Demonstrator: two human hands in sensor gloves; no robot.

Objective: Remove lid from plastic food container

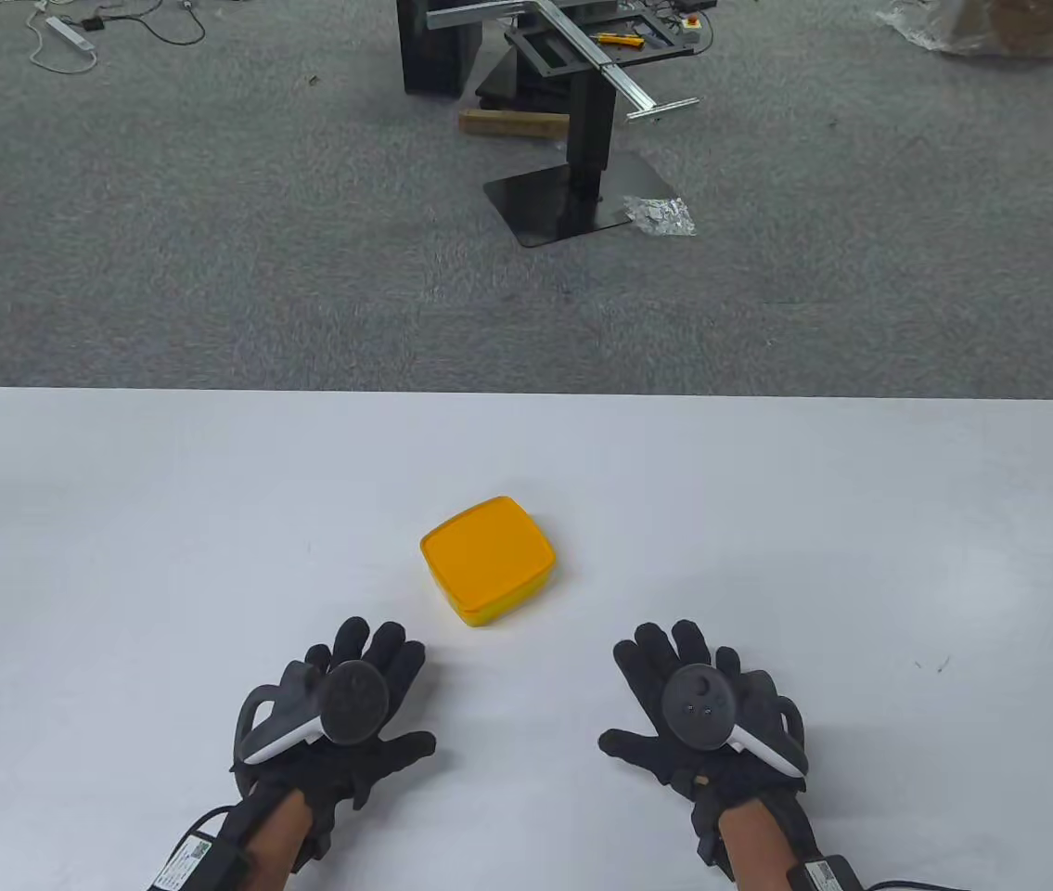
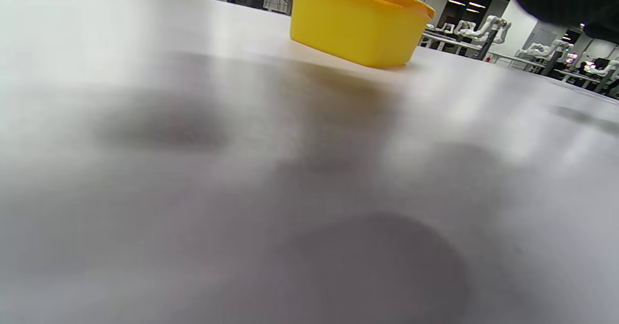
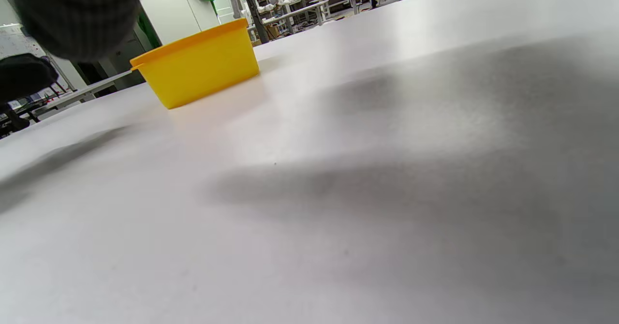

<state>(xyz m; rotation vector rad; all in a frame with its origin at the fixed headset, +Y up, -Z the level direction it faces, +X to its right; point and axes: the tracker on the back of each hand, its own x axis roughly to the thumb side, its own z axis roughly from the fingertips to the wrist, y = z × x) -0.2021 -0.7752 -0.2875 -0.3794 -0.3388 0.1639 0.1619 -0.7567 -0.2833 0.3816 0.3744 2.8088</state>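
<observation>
A yellow plastic food container point(image 1: 489, 564) stands on the white table point(image 1: 118, 520) near the middle, with its orange-yellow lid point(image 1: 487, 552) seated on top. It also shows in the left wrist view point(image 2: 358, 24) and in the right wrist view point(image 3: 200, 67). My left hand point(image 1: 354, 691) rests flat on the table, fingers spread, to the near left of the container. My right hand point(image 1: 688, 696) rests flat, fingers spread, to the near right. Both hands are apart from the container and hold nothing.
Beyond the table's far edge is grey carpet with a black stand point(image 1: 582, 167) and a power strip point(image 1: 70, 35) far off. In the wrist views, other work tables and robot arms stand in the background.
</observation>
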